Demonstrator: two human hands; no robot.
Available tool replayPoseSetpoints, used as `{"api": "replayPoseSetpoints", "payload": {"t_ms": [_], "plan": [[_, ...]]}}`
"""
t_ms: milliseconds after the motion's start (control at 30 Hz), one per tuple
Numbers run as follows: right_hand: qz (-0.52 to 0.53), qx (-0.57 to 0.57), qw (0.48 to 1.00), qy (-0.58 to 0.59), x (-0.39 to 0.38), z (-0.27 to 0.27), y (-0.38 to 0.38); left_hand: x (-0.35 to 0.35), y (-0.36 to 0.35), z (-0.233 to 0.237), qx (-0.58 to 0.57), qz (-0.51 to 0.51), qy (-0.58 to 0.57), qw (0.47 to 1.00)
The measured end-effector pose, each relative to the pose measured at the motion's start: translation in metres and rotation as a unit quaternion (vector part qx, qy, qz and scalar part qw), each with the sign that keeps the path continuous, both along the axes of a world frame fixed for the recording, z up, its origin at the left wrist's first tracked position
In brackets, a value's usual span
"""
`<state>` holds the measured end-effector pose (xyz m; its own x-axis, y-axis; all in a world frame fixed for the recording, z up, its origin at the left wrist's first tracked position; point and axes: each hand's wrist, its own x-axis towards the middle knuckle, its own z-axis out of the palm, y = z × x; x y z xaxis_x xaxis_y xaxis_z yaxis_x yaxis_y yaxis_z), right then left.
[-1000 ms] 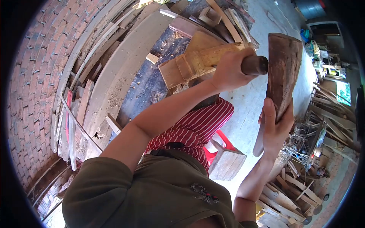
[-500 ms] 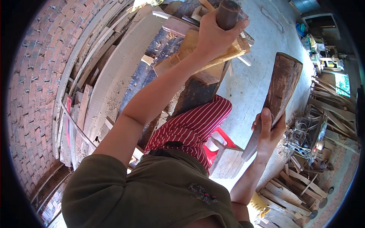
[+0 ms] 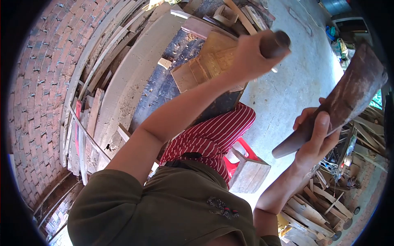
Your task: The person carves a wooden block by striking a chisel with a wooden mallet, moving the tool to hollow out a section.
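My left hand [image 3: 256,57] is wrapped round a dark round wooden handle [image 3: 281,40], whose end points to the upper right; the hand is a little blurred by motion. What the handle leads to is hidden. At the right, my right hand [image 3: 318,133] grips the narrow part of a dark wooden mallet [image 3: 355,90], its thick end up and to the right. Below and left of my left hand, a yellowish-brown wood block [image 3: 213,53] lies on the dark workbench [image 3: 154,98]. A small pale wood piece [image 3: 164,63] sits on the bench.
My striped trouser leg [image 3: 209,135] is beside the bench. A red plastic stool [image 3: 246,149] and a wooden box [image 3: 250,176] stand to its right. Long boards [image 3: 127,82] lean along the brick wall [image 3: 45,82]. Wood scraps [image 3: 312,213] lie at the lower right.
My left hand has moved right and down with the handle. My right hand has swung the mallet to the right, tilting it further over. More of the wood block shows.
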<state>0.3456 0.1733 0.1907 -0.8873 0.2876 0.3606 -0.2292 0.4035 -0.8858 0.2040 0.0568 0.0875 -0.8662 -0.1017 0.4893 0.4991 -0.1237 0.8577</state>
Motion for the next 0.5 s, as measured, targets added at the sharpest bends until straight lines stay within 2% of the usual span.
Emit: {"api": "replayPoseSetpoints", "payload": {"t_ms": [67,100,133,200,233,300,333,367,400,433,500], "plan": [[-0.059,0.115,0.989,-0.078,-0.005,-0.01,0.002,0.011,0.01,-0.007,-0.074,-0.02,0.013,0.997],[-0.003,0.109,0.978,-0.177,-0.012,0.004,-0.011,0.016,0.011,-0.01,-0.059,-0.051,0.021,0.997],[-0.01,0.083,0.977,-0.197,-0.01,0.003,-0.007,0.021,0.013,-0.013,-0.056,-0.05,0.023,0.997],[-0.032,0.103,0.976,-0.191,-0.002,0.003,-0.001,0.028,0.014,-0.016,-0.109,-0.049,0.02,0.993],[-0.031,0.105,0.974,-0.197,0.005,-0.002,0.001,0.028,0.014,-0.017,-0.121,-0.092,0.015,0.988],[-0.034,0.036,0.983,-0.176,0.011,-0.013,0.007,0.014,0.015,-0.016,-0.128,-0.081,0.012,0.988],[-0.035,0.038,0.983,-0.175,0.015,-0.014,0.008,0.008,0.013,-0.009,-0.138,-0.072,0.008,0.988],[-0.046,0.03,0.984,-0.167,0.019,-0.016,0.007,0.001,0.011,-0.002,-0.101,0.014,0.003,0.995],[-0.057,0.021,0.985,-0.16,0.023,-0.017,0.007,-0.014,0.006,0.0,-0.032,0.03,0.016,0.999],[-0.062,0.014,0.985,-0.16,0.028,-0.018,0.009,-0.018,-0.007,0.019,0.004,-0.001,-0.06,0.998],[-0.063,-0.01,0.984,-0.169,0.035,-0.022,0.013,-0.034,-0.018,0.027,0.016,-0.013,-0.061,0.998]]}}
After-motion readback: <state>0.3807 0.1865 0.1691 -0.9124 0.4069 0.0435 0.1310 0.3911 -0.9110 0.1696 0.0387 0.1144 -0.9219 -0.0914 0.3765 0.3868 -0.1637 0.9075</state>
